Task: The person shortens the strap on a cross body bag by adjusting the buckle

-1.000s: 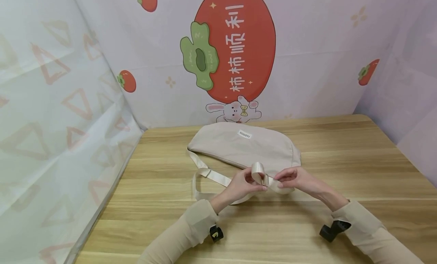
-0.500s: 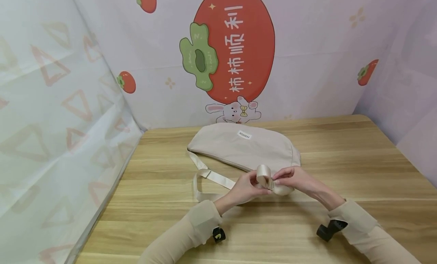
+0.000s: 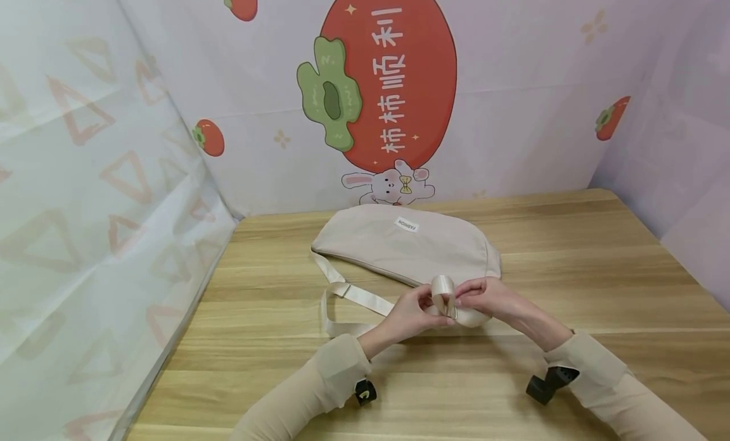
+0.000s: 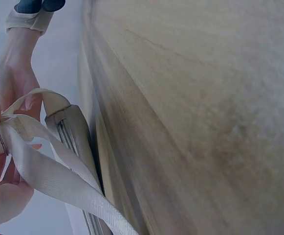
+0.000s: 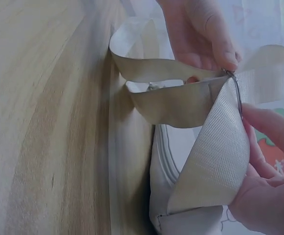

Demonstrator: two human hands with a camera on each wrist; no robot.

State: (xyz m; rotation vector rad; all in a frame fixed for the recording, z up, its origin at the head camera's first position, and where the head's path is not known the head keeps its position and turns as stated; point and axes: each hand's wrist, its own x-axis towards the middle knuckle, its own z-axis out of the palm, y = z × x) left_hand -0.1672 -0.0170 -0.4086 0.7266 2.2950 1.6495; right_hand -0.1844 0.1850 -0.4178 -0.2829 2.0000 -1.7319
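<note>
A beige bag lies on the table, its zip along the near edge and a white label on top. My left hand pinches the cream webbing strap at a thin metal slider buckle, thumb at one end of it. My right hand holds the strap at the same buckle from the right, close to the bag's end. Between the hands a strap loop stands up from the buckle. In the left wrist view, the strap's slack hangs from the buckle past the bag's zip.
The wooden table extends around the bag on all sides. A second slider sits on the strap to the left. Printed cloth hangs behind the table and at both sides.
Both hands have come closer together at the buckle, the left one shifting right. The raised strap loop has moved slightly right with it. The bag has stayed in place.
</note>
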